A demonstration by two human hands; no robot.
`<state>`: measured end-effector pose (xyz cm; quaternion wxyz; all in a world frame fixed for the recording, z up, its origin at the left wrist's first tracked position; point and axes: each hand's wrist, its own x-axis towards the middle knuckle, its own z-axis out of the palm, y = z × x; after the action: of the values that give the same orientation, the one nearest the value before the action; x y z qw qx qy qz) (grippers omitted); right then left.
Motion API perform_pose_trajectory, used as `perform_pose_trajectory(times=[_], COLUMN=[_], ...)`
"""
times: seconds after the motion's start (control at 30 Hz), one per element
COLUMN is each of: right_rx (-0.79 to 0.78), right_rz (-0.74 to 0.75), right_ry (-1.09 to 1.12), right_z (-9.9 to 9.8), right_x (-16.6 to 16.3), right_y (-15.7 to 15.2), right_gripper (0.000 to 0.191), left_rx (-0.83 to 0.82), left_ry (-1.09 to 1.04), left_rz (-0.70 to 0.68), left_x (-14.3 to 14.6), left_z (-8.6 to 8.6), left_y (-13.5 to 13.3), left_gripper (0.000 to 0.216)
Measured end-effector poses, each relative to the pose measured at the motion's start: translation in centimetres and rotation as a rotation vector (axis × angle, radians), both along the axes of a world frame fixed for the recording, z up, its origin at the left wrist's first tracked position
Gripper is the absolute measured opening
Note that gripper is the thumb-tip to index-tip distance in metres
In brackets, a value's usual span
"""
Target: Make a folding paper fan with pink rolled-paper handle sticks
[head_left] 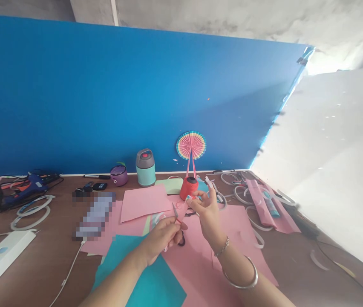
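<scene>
My left hand (166, 237) is closed around a pair of scissors; one scissor blade (174, 209) points up past the fingers and a black handle loop shows below them. A narrow pink paper strip (183, 212) with a multicoloured end runs between my two hands. Its upper end is pinched by the thumb and index finger of my right hand (206, 209), whose other fingers are raised. Whether my left fingers also grip the strip is partly hidden. Just behind stands a red thread spool (188, 188), with loose red thread near the strip.
Pink sheets (148, 202) and a teal sheet (143, 268) cover the middle. Behind are a round paper fan (191, 146), a mint food jar (145, 170) and a purple pot (119, 175). A glue gun (28, 187) and power strip (5, 260) lie left; white coils (243, 195) lie right.
</scene>
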<state>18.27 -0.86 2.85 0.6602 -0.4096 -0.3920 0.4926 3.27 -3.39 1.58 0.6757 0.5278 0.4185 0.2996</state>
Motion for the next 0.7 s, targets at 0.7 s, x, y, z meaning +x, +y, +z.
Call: perform_pose_trajectory(times=[0.7], right_rx=[-0.005], right_rz=[-0.013], right_ry=[-0.009], right_z=[-0.28], right_x=[0.19], right_y=[0.08], right_gripper=[0.085], left_rx=[-0.001], left_ry=[-0.039], left_rz=[0.014], left_x=[0.18], left_z=[-0.03], left_y=[-0.10], left_gripper=[0.022])
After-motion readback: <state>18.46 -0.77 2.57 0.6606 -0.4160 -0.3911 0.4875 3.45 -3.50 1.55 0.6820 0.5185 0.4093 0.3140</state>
